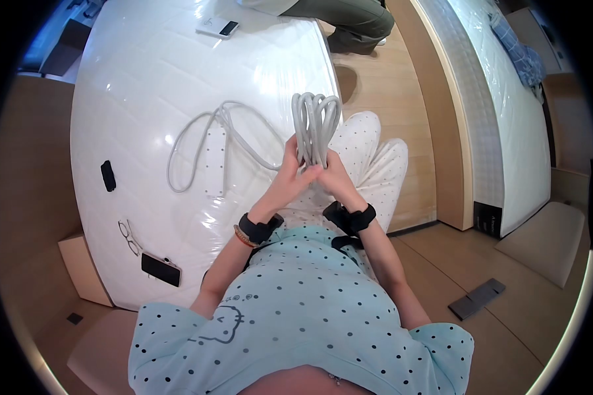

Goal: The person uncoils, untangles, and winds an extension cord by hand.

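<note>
A grey-white cable is gathered into several upright loops in front of my body. My left hand grips the lower left of the bundle, thumb across its base. From the right, my right hand closes round the same lower end, and the two hands nearly touch there. Part of the cable runs from the left hand across the mattress to a white power strip, which lies lengthwise on the plastic cover. The fingers behind the loops are partly hidden.
The plastic-covered mattress also carries a white device with a dark display, a small black object, glasses and a phone. Another person's leg is at the far edge. A second mattress stands right.
</note>
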`<state>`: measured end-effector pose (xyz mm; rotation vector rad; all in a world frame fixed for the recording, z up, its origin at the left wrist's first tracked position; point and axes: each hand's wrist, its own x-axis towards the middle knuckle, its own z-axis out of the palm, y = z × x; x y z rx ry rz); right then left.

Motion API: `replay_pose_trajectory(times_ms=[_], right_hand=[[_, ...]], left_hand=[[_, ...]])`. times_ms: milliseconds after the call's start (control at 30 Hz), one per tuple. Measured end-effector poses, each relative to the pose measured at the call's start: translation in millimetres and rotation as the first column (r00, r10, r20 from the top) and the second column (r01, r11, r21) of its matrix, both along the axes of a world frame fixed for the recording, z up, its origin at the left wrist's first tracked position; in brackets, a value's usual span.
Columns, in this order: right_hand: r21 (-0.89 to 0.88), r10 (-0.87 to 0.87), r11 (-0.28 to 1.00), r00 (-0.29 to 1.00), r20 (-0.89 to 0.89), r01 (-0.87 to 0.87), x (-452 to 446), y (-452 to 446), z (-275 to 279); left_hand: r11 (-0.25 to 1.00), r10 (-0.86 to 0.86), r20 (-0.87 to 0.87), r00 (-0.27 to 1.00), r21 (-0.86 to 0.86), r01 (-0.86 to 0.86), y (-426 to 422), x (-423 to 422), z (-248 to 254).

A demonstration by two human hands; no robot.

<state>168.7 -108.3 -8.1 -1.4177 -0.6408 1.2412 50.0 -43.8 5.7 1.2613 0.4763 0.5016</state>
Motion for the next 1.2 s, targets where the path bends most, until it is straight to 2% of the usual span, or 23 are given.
replay_pose_trajectory(times_ms=[33,133,233,267,333,367,433,467,500,567,633,700,733,800,833,933,1033,1133,1167,1200], right_hand=[[0.008,-0.006,1.000,0.998,-0.061,0.006,-0.2,0.2,0.5],[0.129,-0.027,0.992,0.976,0.214,-0.001,-6.8,0.7,-12.0],[0.160,-0.043,0.987,0.978,0.205,0.010,-7.1,5.1,-8.3],[0.100,-0.007,0.995,0.987,0.163,-0.010,-5.4,5.3,-6.0],[-0.017,0.059,0.998,0.996,0.072,-0.057,-0.5,3.7,-2.8],[0.024,-0.007,1.000,0.994,0.111,0.004,-3.0,4.0,-3.6],[0.112,-0.139,0.986,0.973,0.184,0.120,-8.6,5.2,-5.3],[0.086,-0.117,0.991,0.978,0.176,0.103,-8.6,4.8,-2.6],[0.062,-0.096,0.994,0.981,0.166,0.087,-8.6,5.5,3.5],[0.049,-0.071,0.997,0.989,0.131,0.065,-8.3,3.6,8.4],[0.074,-0.059,0.996,0.995,0.084,0.053,-3.9,0.0,9.6],[0.096,-0.048,0.994,0.999,0.011,0.046,-1.2,-2.0,12.1],[0.108,-0.039,0.993,0.999,-0.029,0.042,-1.2,-2.4,13.1],[0.123,-0.035,0.991,0.997,-0.069,0.043,-1.5,-2.8,14.8],[0.130,-0.035,0.990,0.995,-0.089,0.046,-1.1,-3.3,14.9],[0.129,-0.032,0.991,0.997,-0.073,0.041,1.3,-5.7,14.1],[0.112,-0.032,0.993,0.998,-0.055,0.038,5.7,-8.5,16.0],[0.103,-0.034,0.994,0.999,-0.031,0.037,6.6,-7.8,19.4],[0.108,-0.037,0.993,0.999,-0.013,0.039,6.6,-7.6,19.5],[0.111,-0.040,0.993,0.999,0.004,0.039,6.5,-7.3,19.3]], left_hand=[[1.000,-0.011,-0.023,1.000,0.008,0.011,4.2,-2.6,-1.0],[0.999,-0.027,-0.027,0.999,0.021,0.027,4.5,-6.5,0.1],[0.999,-0.050,0.004,0.999,0.019,0.050,0.2,-7.5,3.5],[0.998,-0.060,0.016,0.998,0.019,0.060,0.5,-7.9,3.9],[0.961,-0.047,-0.104,0.993,0.265,0.074,6.3,-9.3,2.2],[0.921,-0.030,-0.162,0.986,0.379,0.090,9.3,-10.0,1.3],[0.878,-0.015,-0.263,0.965,0.459,0.139,15.5,-11.9,2.3],[0.853,-0.004,-0.312,0.950,0.495,0.166,19.3,-13.8,2.4],[0.852,0.165,-0.322,0.932,0.523,0.030,26.1,-17.9,-5.0],[0.780,0.479,-0.326,0.815,0.583,-0.225,40.3,-34.0,-29.5],[0.689,0.698,-0.442,0.564,0.629,-0.360,48.1,-55.7,-37.3],[0.775,0.623,-0.518,0.586,0.309,-0.552,52.9,-65.9,-50.3],[0.770,0.582,-0.545,0.603,0.132,-0.624,55.7,-71.0,-54.0],[0.793,0.362,-0.436,0.824,-0.321,-0.518,64.6,-81.9,-50.5],[0.748,0.262,-0.329,0.907,-0.524,-0.407,67.0,-83.2,-47.3],[0.848,0.369,-0.481,0.795,-0.176,-0.500,64.4,-80.6,-53.3],[0.879,0.374,-0.564,0.736,-0.037,-0.475,66.6,-80.8,-52.4],[0.890,0.415,-0.682,0.602,0.166,-0.426,67.6,-79.7,-44.1],[0.835,0.551,-0.604,0.576,0.395,-0.384,65.2,-77.5,-40.3],[0.727,0.664,-0.495,0.560,0.601,-0.331,59.8,-73.3,-32.8]])
